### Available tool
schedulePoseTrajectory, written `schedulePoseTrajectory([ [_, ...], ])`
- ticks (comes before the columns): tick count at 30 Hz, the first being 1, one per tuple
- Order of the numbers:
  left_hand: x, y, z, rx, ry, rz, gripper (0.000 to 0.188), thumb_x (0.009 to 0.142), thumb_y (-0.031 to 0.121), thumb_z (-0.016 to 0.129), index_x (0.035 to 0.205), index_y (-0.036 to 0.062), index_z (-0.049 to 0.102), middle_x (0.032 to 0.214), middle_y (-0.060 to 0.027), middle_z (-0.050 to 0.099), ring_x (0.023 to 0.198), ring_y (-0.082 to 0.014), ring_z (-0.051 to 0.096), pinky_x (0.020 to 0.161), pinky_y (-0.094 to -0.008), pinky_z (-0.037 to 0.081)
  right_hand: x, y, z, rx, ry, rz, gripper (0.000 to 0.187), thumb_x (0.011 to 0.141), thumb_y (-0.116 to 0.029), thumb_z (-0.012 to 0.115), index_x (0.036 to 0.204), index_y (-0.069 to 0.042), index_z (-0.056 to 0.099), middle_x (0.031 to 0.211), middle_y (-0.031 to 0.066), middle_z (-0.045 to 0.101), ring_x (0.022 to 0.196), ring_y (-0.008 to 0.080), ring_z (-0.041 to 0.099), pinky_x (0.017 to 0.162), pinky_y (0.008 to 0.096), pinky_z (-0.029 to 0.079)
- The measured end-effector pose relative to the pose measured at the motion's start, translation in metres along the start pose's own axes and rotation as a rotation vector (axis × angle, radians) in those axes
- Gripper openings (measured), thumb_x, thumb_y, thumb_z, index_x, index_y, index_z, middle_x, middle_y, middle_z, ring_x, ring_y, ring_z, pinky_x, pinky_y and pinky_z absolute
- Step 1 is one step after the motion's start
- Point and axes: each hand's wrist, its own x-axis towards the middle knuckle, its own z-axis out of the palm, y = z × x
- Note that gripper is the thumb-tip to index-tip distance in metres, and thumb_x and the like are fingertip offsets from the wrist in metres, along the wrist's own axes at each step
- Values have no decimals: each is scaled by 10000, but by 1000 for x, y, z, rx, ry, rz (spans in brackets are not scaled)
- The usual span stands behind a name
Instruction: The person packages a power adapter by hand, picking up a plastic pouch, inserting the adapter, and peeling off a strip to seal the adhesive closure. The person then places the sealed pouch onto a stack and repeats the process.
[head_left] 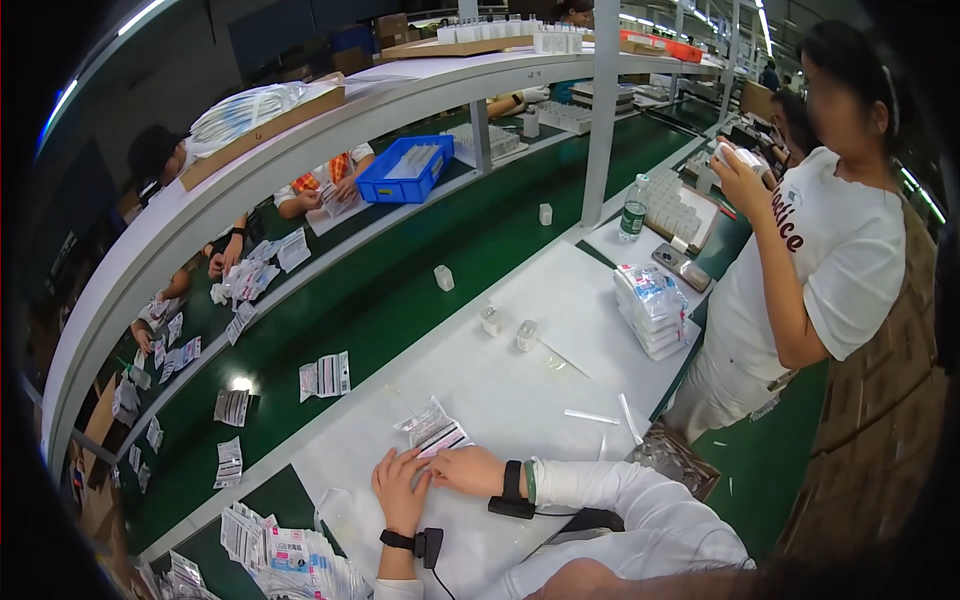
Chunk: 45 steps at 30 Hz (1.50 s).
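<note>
Both hands, left hand (400,487) and right hand (468,468), press flat with open fingers on a clear packet (436,434) on the white counter (520,390).

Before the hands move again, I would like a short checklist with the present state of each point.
1. Left hand on the clear packet: ok, fingers touch it.
2. Right hand on the same packet: ok.
3. Packet flat on the white table: ok.
4. Packet contents complete: cannot tell, too small.
5. Stack of packets apart from the hands: ok.
6. Two small white boxes standing clear of the hands: ok.
</note>
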Motion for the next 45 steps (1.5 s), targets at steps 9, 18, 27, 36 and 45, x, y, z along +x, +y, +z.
schedulePoseTrajectory([
  [9, 3, 1, 3, 6, 16, 10, 259, 777, 173, 728, 1036, 175, 715, 1238, 28, 639, 1305, -294, 458, 1088, -439, 275, 0, 8, 11, -18, 75, -44, 259, 871, -285, 658, 954, -49, 588, 836, 87, 608, 688, 279, 653, 587, 407, 527],
  [18, 4, -1, 2, 12, 12, 30, 268, 770, 200, 740, 1037, 208, 727, 1228, 43, 644, 1298, -276, 465, 1082, -432, 279, -29, 10, -42, 101, 12, 137, 138, 890, -204, 596, 947, -79, 611, 890, 133, 620, 785, 356, 634, 672, 479, 503],
  [27, -7, -1, -5, 4, 17, 6, 277, 809, 245, 718, 1086, 242, 715, 1220, 65, 640, 1290, -256, 462, 1088, -444, 265, -189, 24, -202, -573, 323, 790, 176, 748, -45, 607, 924, -60, 607, 978, 134, 617, 1003, 362, 575, 828, 445, 463],
  [36, 3, -6, 0, 26, 19, 156, 358, 845, 47, 570, 1158, 180, 681, 1274, 24, 622, 1282, -294, 472, 1063, -460, 342, -42, 37, -150, 14, 206, 48, 495, 652, 148, 469, 1055, -72, 653, 1038, 83, 657, 1110, 317, 582, 999, 456, 405],
  [45, -2, -4, -10, 51, -93, 31, 448, 825, 37, 565, 1239, 196, 631, 1322, 44, 611, 1317, -259, 455, 1098, -427, 296, 12, 65, -76, 130, -288, 64, 522, 762, 88, 543, 1198, -174, 656, 1082, 45, 662, 1083, 244, 569, 954, 379, 391],
])
